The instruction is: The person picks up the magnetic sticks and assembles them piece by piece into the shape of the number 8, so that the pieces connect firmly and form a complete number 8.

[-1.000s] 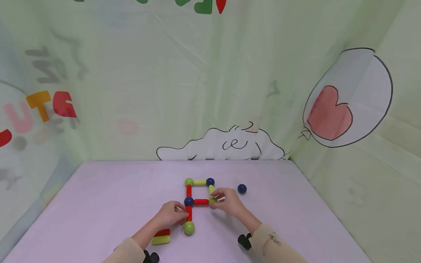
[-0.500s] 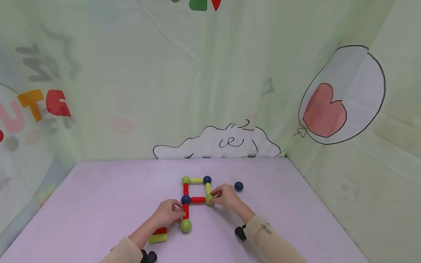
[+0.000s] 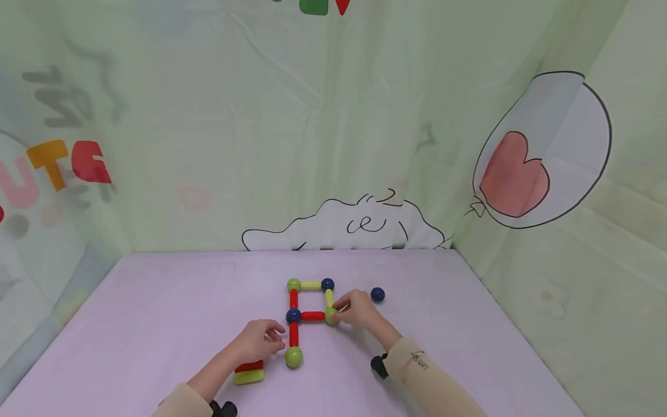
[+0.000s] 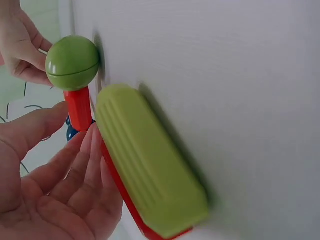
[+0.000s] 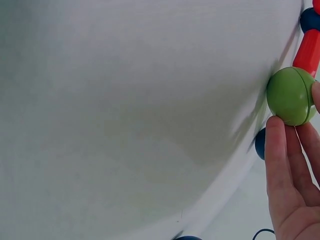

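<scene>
A flat figure of red and yellow-green rods joined by balls lies on the table: a square with one red rod (image 3: pixel 294 334) running from its near left blue ball (image 3: pixel 293 315) to a green ball (image 3: pixel 294 357). My right hand (image 3: pixel 359 310) pinches the square's near right green ball (image 5: pixel 287 97) between thumb and fingers. Just left of the lower red rod, my left hand (image 3: pixel 260 340) holds nothing, its thumb and fingers parted. The left wrist view shows this hand's fingers (image 4: pixel 75 175) beside the red rod (image 4: pixel 78 109), below the end green ball (image 4: pixel 73 63).
A loose blue ball (image 3: pixel 377 295) lies right of the figure. Beside the left wrist, a loose red rod (image 3: pixel 249 366) and a yellow-green rod (image 3: pixel 248 377) lie side by side on the pale table (image 3: pixel 443 336). Printed curtains stand behind and at both sides.
My left hand has let go of the lower red rod and drawn a little to the left. The right hand stays at its green ball. The view has shifted slightly.
</scene>
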A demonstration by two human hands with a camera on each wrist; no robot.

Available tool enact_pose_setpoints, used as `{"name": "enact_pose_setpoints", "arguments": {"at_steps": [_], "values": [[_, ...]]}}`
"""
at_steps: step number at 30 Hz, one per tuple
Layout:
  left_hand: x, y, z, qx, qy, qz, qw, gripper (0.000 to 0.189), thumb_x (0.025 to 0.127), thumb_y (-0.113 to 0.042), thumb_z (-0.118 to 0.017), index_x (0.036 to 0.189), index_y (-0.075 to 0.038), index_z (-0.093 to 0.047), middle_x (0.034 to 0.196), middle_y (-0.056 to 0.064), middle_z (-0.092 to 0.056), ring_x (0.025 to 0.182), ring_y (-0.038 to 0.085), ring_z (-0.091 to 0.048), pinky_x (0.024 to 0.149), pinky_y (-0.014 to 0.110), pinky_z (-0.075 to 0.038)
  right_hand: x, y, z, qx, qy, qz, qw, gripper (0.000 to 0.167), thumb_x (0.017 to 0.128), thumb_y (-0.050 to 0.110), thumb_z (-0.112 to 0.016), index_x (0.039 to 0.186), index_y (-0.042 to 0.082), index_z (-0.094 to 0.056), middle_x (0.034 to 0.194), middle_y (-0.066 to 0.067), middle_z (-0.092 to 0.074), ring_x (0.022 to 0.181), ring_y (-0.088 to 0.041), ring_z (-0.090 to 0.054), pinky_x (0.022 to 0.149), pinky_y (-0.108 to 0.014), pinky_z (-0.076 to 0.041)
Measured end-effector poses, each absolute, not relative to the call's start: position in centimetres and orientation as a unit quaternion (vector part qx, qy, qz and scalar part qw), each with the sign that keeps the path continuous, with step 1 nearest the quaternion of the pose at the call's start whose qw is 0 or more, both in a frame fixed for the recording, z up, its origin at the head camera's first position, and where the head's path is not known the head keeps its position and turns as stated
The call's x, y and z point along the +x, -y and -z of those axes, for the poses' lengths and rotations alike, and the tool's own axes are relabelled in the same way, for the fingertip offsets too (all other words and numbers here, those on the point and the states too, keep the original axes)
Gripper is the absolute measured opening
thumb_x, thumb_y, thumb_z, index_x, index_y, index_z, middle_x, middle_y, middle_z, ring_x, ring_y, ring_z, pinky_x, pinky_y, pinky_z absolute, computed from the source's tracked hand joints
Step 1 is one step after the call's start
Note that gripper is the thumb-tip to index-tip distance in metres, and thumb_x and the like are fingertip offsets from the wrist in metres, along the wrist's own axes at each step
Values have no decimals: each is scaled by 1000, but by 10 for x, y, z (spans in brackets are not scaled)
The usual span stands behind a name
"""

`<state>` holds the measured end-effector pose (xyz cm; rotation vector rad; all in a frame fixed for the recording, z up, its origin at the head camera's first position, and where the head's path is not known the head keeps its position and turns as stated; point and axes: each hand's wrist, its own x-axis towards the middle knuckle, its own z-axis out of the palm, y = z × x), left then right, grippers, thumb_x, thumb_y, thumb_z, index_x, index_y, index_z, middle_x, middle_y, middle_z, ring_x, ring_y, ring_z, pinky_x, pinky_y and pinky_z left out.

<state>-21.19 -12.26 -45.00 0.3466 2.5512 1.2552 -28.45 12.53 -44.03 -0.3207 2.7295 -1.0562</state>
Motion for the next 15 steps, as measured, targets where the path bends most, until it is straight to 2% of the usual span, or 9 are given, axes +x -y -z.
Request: {"name": "enact_pose_setpoints", "arguments": {"at_steps": [5,15], "values": [[-207,135,449,129,-893,-409,136,24,81,-12,-68,102,-2,-62,81,-1,-58,74,14,-55,66,29,-49,-284,-125,439,-107,-923,357,96,24,70,11,-78,92,5,-71,82,-1,-65,70,-13,-57,62,-25,-50],[-191,167,450,131,-909,-375,127,17,80,-15,-70,92,-4,-65,76,-2,-56,72,15,-51,65,27,-46,-282,-126,440,-106,-920,365,96,23,70,12,-79,90,5,-71,80,-1,-65,68,-12,-56,60,-25,-48]]}}
